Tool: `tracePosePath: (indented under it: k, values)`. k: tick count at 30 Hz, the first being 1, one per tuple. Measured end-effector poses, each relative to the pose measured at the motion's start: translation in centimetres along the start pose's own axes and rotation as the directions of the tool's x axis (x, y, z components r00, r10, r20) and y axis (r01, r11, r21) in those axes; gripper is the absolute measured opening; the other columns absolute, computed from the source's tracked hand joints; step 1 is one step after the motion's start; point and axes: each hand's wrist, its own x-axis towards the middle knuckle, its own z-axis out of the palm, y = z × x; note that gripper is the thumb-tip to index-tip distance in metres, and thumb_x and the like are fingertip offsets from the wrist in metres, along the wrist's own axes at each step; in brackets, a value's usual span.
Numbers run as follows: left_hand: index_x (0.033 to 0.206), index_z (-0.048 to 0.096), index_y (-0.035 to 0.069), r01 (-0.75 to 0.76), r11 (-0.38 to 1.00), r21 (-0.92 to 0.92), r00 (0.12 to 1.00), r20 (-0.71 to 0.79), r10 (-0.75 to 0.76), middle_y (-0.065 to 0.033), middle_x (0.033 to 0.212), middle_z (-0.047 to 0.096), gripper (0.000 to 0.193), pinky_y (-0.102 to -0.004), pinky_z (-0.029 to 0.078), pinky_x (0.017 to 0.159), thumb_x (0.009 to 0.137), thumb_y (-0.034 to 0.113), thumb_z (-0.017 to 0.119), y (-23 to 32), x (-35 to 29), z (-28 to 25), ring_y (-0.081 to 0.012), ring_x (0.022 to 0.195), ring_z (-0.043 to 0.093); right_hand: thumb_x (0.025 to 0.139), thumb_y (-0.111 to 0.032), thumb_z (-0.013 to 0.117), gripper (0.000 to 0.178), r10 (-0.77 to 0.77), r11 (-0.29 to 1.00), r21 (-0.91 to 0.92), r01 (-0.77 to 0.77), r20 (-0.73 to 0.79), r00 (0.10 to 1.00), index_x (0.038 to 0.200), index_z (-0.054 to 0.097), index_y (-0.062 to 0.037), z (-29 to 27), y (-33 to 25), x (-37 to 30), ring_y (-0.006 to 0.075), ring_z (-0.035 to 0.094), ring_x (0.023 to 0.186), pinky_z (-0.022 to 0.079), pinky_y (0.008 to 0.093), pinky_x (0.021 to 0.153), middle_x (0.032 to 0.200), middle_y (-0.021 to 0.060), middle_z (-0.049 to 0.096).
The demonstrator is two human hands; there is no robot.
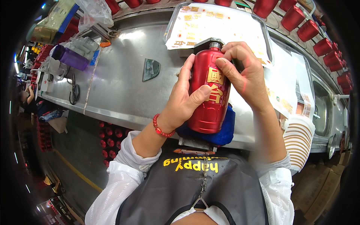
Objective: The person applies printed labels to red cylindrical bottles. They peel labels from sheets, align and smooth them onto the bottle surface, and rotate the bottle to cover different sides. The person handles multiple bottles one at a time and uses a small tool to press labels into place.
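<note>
A red bottle (205, 118) with gold characters on its front leans in front of me, its clear threaded neck pointing away. My left hand (183, 99) wraps around its left side, the thumb lying across the front beside the lower character. At the bottle's upper right, my right hand (245, 75) is curled, thumb and forefinger close together at the shoulder. Whatever they may pinch is too small to make out. Under the bottle's base is a blue cloth pad (227, 131). A dark angular support (198, 45) shows behind the neck.
Beyond the bottle lies a metal tray (167, 32) with a white sheet of gold decals. A glass-like piece (151, 70), scissors (74, 92) and a purple bottle (71, 58) lie leftward on the steel bench. Stacked paper cups (298, 138) sit at right; red bottles (292, 18) line the back.
</note>
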Motion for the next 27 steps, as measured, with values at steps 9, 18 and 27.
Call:
tracePosePath:
  k: [9,18,27]
  values:
    - [0.155,0.005,-0.006,-0.024,0.997,0.077,1.0,-0.003,0.024,-0.0207,0.148,0.037,0.097,-0.0369,0.038,0.111,0.095,0.034,0.069,-0.7,0.0,-0.2,-0.024,0.134,0.044,0.087,-0.01,0.074,0.017,-0.025,1.0,-0.016,0.025,0.007,1.0,0.083,0.061,-0.0003,-0.1,0.2,0.1,0.0172,0.06,0.083,0.05,0.0289,0.075,0.093,0.008,0.06]
    - [0.155,0.005,-0.006,-0.03,0.994,0.108,1.0,-0.001,0.031,-0.0211,0.148,0.038,0.098,-0.0377,0.038,0.111,0.094,0.033,0.07,-0.8,0.1,-0.2,-0.0247,0.134,0.044,0.087,-0.012,0.074,0.018,-0.038,0.999,-0.033,0.038,0.015,0.999,0.083,0.061,-0.0005,-0.2,0.4,0.1,0.0169,0.059,0.082,0.05,0.0287,0.074,0.092,0.0079,0.06]
    - [0.156,0.004,-0.006,0.0,0.998,0.058,1.0,0.018,-0.001,-0.0228,0.151,0.034,0.096,-0.0376,0.037,0.112,0.095,0.032,0.068,-0.5,0.0,-0.5,-0.0255,0.135,0.043,0.086,-0.01,0.074,0.018,-0.034,0.999,-0.033,0.035,0.015,0.999,0.083,0.06,0.0,-0.3,0.2,0.2,0.0185,0.059,0.081,0.049,0.0298,0.075,0.091,0.0084,0.059]
